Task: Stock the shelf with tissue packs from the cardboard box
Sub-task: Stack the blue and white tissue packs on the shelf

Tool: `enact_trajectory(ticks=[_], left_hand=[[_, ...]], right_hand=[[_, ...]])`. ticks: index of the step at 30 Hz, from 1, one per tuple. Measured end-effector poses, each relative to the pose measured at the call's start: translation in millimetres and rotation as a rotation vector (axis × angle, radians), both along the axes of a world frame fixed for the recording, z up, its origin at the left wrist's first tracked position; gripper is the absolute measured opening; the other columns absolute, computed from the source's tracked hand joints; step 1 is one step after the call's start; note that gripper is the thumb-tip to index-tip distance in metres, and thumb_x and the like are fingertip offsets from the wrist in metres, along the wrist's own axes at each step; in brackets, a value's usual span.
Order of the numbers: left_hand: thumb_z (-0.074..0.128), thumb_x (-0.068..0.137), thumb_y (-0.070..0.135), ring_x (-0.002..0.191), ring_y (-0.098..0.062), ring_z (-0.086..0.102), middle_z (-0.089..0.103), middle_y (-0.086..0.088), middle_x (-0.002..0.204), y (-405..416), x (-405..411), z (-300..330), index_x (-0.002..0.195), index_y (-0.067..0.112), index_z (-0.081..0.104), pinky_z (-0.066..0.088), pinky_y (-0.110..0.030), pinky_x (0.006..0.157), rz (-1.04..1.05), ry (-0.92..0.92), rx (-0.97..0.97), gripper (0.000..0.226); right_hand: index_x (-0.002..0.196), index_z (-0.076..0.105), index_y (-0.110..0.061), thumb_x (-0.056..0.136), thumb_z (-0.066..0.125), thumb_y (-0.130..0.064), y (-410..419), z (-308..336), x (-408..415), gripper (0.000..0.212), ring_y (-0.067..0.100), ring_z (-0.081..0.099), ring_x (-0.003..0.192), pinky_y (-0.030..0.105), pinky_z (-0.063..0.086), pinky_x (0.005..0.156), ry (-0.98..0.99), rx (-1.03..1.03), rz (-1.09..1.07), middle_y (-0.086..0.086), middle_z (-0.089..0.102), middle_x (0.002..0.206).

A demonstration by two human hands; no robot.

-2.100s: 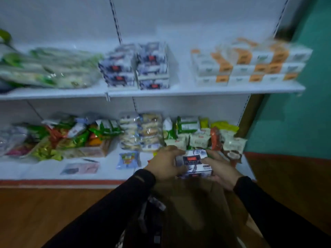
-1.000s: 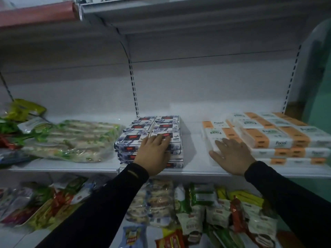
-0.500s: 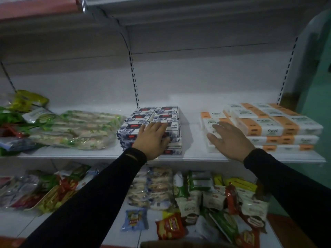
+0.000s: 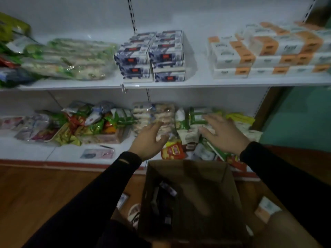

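On the upper white shelf [image 4: 197,82], blue-and-white tissue packs [image 4: 152,56] are stacked in two adjoining columns near the middle, with orange-and-white packs [image 4: 265,51] piled well to their right and clear bags of green-printed goods [image 4: 71,58] laid to their left. Below the shelving, an open cardboard box [image 4: 189,199] is seen on the wooden floor [image 4: 44,194], its inside dark; a few dim packs [image 4: 164,194] can be made out against its left wall, though their print cannot be read. Above the box's far rim, both hands are held in the air in front of the lower shelf. The left hand [image 4: 148,140] is seen with fingers loosely extended and nothing held. The right hand [image 4: 222,131] is seen with fingers spread, palm down, also holding nothing. Behind the hands, assorted snack packets [image 4: 93,122] are heaped along the lower shelf, and a red-and-yellow packet [image 4: 172,150] is lain just beyond the box. Black sleeves [image 4: 100,190] are worn on both arms
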State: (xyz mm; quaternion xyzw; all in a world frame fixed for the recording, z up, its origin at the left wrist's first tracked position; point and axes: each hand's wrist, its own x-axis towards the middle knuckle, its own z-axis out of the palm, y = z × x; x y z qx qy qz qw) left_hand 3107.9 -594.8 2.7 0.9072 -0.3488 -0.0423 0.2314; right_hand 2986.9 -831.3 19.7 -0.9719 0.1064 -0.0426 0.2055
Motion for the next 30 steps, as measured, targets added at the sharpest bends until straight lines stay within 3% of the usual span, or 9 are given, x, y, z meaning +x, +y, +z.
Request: enact_trajectory(ticks=[7,11,15,18,21,24,26,28,30], left_hand=[[0.054,0.094,0.034,0.119,-0.032,0.052,0.057,-0.015,0.128,8.6,-9.5,-124.5,0.133,0.015,0.049,0.041,-0.033,0.095,0.020,0.286,0.222,0.043],[0.052,0.093,0.037,0.117,-0.035,0.051,0.054,-0.017,0.126,3.8,-0.4,-201.4,0.130,0.016,0.049,0.042,-0.038,0.097,0.030,0.454,0.366,0.043],[0.051,0.092,0.042,0.121,-0.039,0.048,0.051,-0.018,0.130,-3.0,8.0,-284.2,0.137,0.015,0.044,0.042,-0.043,0.101,0.064,0.571,0.525,0.053],[0.050,0.091,0.040,0.123,-0.038,0.048,0.047,-0.018,0.137,-6.6,16.7,-339.6,0.139,0.015,0.043,0.042,-0.044,0.102,0.113,0.630,0.600,0.055],[0.047,0.095,0.028,0.127,-0.037,0.045,0.044,-0.021,0.140,-15.4,30.8,-380.1,0.141,0.009,0.039,0.037,-0.040,0.104,0.176,0.650,0.635,0.050],[0.049,0.095,0.030,0.135,-0.039,0.034,0.029,-0.022,0.149,-26.2,37.8,-399.5,0.149,0.006,0.019,0.030,-0.041,0.110,0.259,0.671,0.614,0.067],[0.047,0.087,0.044,0.138,-0.037,0.031,0.026,-0.018,0.153,-28.9,39.2,-416.8,0.151,0.009,0.016,0.028,-0.043,0.113,0.287,0.691,0.564,0.080],[0.045,0.082,0.048,0.139,-0.035,0.031,0.028,-0.015,0.153,-29.1,38.6,-421.0,0.152,0.011,0.015,0.028,-0.043,0.113,0.315,0.737,0.546,0.085],[0.055,0.089,0.034,0.136,-0.036,0.035,0.031,-0.016,0.150,-30.5,37.1,-416.4,0.150,0.012,0.019,0.033,-0.040,0.110,0.354,0.798,0.535,0.075]], right_hand=[[0.151,0.029,-0.024,0.097,0.033,-0.060,29.9,-140.4,-9.4,0.065,0.021,0.032,0.141,0.032,0.030,0.109,0.338,0.147,-0.019,0.001,0.027,0.157],[0.152,0.027,-0.023,0.097,0.030,-0.061,45.2,-227.8,4.2,0.067,0.024,0.031,0.142,0.035,0.031,0.111,0.538,0.251,-0.065,0.004,0.027,0.158],[0.154,0.018,-0.031,0.087,0.010,-0.077,59.8,-319.9,19.7,0.083,0.029,0.035,0.138,0.037,0.031,0.109,0.670,0.307,-0.046,0.009,0.034,0.154],[0.150,0.029,-0.016,0.096,0.029,-0.060,70.3,-377.4,30.3,0.070,0.028,0.041,0.135,0.033,0.033,0.107,0.762,0.375,-0.117,0.012,0.037,0.152],[0.143,0.039,-0.010,0.097,0.040,-0.051,81.9,-416.7,43.4,0.062,0.032,0.051,0.125,0.036,0.042,0.102,0.741,0.526,-0.215,0.018,0.049,0.142],[0.134,0.046,-0.014,0.098,0.044,-0.049,90.7,-443.7,59.6,0.050,0.028,0.057,0.113,0.031,0.048,0.092,0.728,0.689,-0.332,0.009,0.057,0.130],[0.140,0.039,-0.015,0.101,0.045,-0.040,98.5,-452.9,70.6,0.046,0.022,0.054,0.112,0.018,0.047,0.085,0.727,0.932,-0.431,0.002,0.053,0.130],[0.148,0.032,-0.014,0.101,0.047,-0.035,104.5,-463.1,78.2,0.054,0.023,0.051,0.122,0.024,0.045,0.091,0.729,1.196,-0.570,0.004,0.048,0.142],[0.136,0.048,-0.016,0.102,0.045,-0.032,105.9,-468.8,79.7,0.038,0.016,0.057,0.106,0.024,0.046,0.079,0.703,1.399,-0.662,0.003,0.058,0.127]])
